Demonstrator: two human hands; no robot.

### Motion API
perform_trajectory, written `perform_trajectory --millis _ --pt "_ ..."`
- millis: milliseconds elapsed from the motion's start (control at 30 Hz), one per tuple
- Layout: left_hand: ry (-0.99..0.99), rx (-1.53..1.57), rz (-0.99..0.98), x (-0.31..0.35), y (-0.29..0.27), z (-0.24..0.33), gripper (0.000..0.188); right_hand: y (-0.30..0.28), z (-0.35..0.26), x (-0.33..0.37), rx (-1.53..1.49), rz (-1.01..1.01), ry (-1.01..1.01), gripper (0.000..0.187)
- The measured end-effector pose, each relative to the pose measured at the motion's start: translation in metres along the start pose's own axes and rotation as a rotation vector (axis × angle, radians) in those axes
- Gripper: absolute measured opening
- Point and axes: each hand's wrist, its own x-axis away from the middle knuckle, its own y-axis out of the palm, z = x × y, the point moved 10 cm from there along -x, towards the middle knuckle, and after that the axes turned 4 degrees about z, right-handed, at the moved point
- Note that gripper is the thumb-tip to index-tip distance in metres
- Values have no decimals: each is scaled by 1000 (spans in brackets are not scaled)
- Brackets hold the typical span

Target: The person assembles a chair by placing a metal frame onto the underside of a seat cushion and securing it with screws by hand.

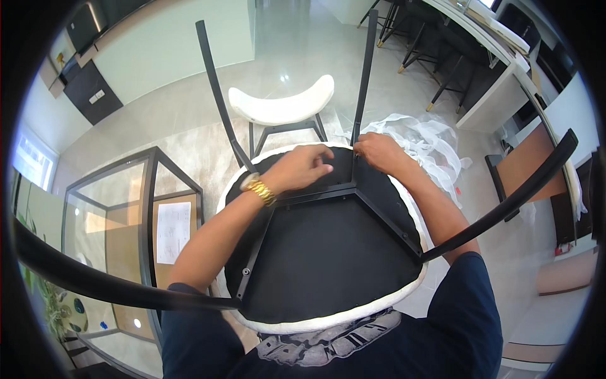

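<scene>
An upside-down chair [309, 252] stands in front of me, its black seat underside facing up and its white padded rim showing all round. Four-sided black metal framing crosses the underside, with long black legs rising from its corners. Over the far left part of the seat hovers my left hand [300, 167], thumb and fingers apart and nothing seen between them; a gold watch is on that wrist. My right hand [379, 153] is closed at the foot of the far right leg [365, 76]. Whatever its fingertips pinch there is hidden. The white curved backrest [282, 104] shows beyond the seat.
A glass-sided table with a dark frame [149, 215] stands at left, a white paper sheet [173, 232] in it. Crumpled clear plastic wrap [429, 145] lies on the floor at right. Dark bar stools [464, 54] line a counter at far right. An open cardboard-coloured panel [532, 165] stands nearer.
</scene>
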Motion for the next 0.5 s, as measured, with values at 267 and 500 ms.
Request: perform_trajectory --millis 267,500 --pt "72 -89 -42 -42 62 -12 67 29 66 22 -853 79 487 18" --pt "115 -101 -89 -43 75 -28 80 17 30 22 -397 210 235 22"
